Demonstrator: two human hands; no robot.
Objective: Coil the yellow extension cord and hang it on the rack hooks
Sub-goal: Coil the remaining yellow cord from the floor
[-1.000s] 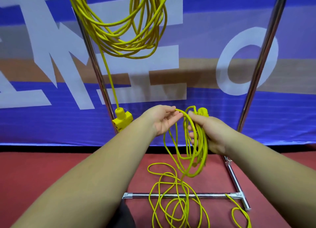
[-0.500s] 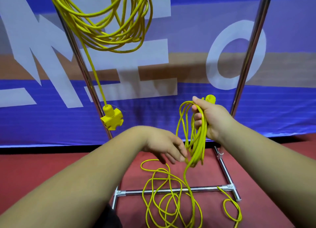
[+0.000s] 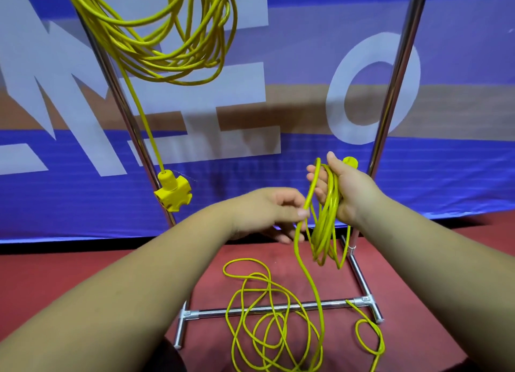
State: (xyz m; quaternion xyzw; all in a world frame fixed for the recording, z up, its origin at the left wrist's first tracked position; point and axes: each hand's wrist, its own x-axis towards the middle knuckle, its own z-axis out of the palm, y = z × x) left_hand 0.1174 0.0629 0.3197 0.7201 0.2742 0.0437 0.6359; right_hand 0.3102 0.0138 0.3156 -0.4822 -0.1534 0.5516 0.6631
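Observation:
My right hand [image 3: 344, 189] grips a bundle of loops of the yellow extension cord [image 3: 324, 226], with its yellow plug end poking out above my thumb. My left hand [image 3: 274, 210] pinches a single strand of the same cord just left of the bundle. From there the strand drops to a loose tangle of cord [image 3: 267, 321] on the red floor. The chrome rack [image 3: 390, 93] stands behind my hands. Its hooks are out of view above.
A second yellow coil [image 3: 167, 45] hangs from the top of the rack at upper left, its socket block [image 3: 172, 193] dangling beside the left upright. The rack's base bar [image 3: 278, 309] crosses the floor under the tangle. A blue banner fills the background.
My left hand has come up from below the bundle with a strand pinched in it. My right hand stays at the same height holding the loops.

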